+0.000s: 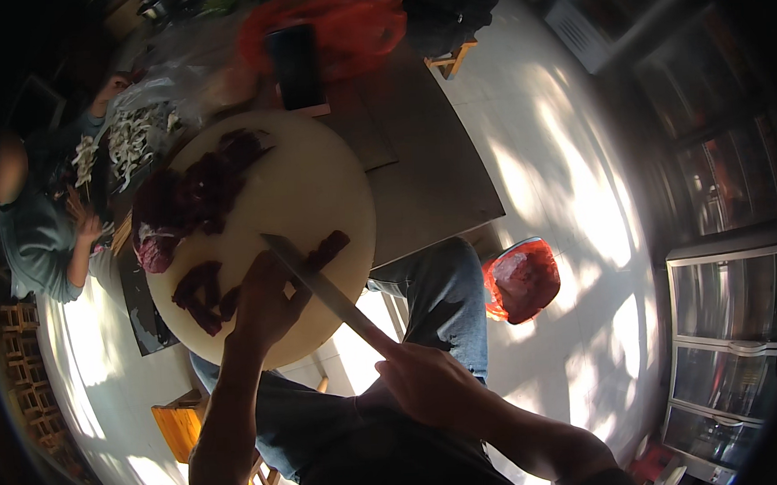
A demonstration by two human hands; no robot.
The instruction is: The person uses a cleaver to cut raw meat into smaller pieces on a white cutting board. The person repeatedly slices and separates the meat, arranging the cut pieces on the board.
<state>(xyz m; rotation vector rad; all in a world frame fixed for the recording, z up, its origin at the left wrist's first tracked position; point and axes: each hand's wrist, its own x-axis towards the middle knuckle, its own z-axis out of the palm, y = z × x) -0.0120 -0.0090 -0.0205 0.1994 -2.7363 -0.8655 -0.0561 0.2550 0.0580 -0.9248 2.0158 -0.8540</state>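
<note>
My right hand grips a long-bladed knife, its blade pointing up and left over a round white cutting board. Beside the blade, my left hand rests on the board with bent fingers at a strip of dark red meat; the blade hides part of the strip. More cut pieces of meat lie left of my left hand. A larger heap of dark red meat covers the board's upper left.
The board stands on a dark table, with a smartphone and a red plastic bag beyond it. At left, a person handles skewers near pale food strips. A red-lined container stands on the floor at right.
</note>
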